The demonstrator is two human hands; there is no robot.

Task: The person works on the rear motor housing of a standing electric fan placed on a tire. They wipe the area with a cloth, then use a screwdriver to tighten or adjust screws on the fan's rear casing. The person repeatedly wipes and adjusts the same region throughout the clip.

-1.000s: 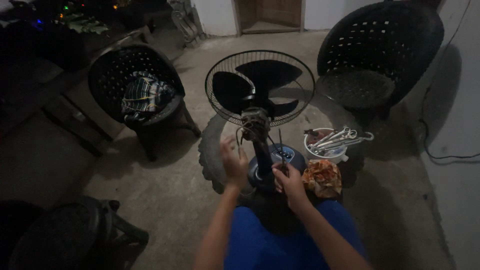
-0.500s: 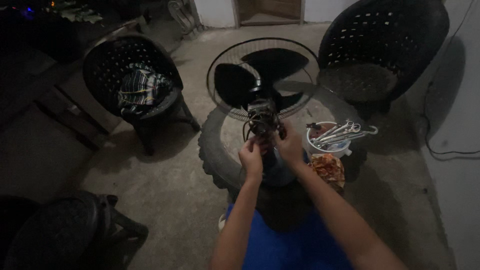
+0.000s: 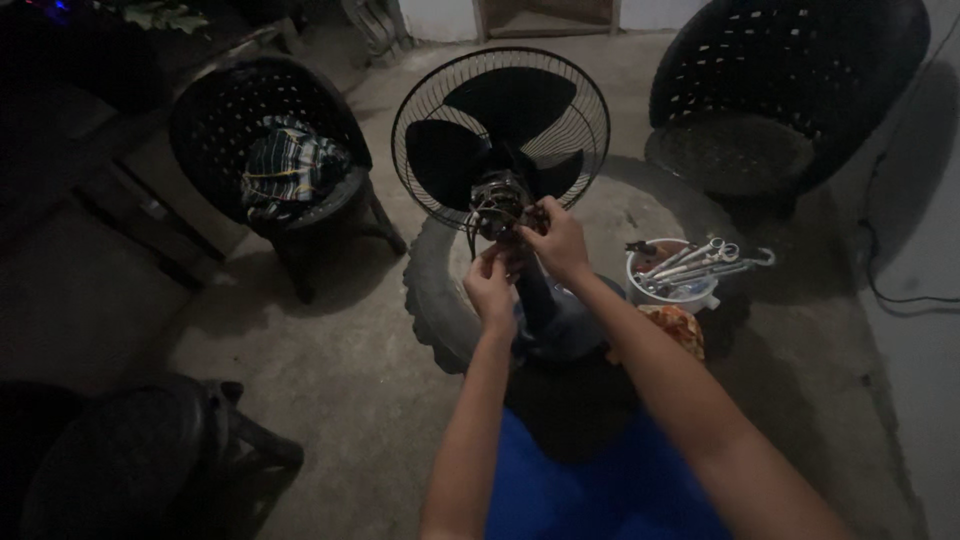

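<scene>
The fan [image 3: 500, 130] stands on an old tyre [image 3: 440, 290] laid flat on the concrete floor, its grille facing away from the person and its bare motor [image 3: 497, 205] turned toward them. The left hand [image 3: 492, 290] is just below the motor, fingers curled toward the loose wires that hang there; whether it pinches one I cannot tell in this dim light. The right hand [image 3: 556, 240] is beside the motor on its right, fingers bent and closed around a small part of it, too dark to name.

Right of the fan base sits a white bowl [image 3: 672, 290] full of wrenches [image 3: 700, 262], and nearer the person an orange cloth [image 3: 678, 325]. I judge the danger is mostly in the wires: they are thin and exposed, so a hard pull may break one. Also the fan may tip, because the tyre is an uneven support and both hands push high on it
</scene>
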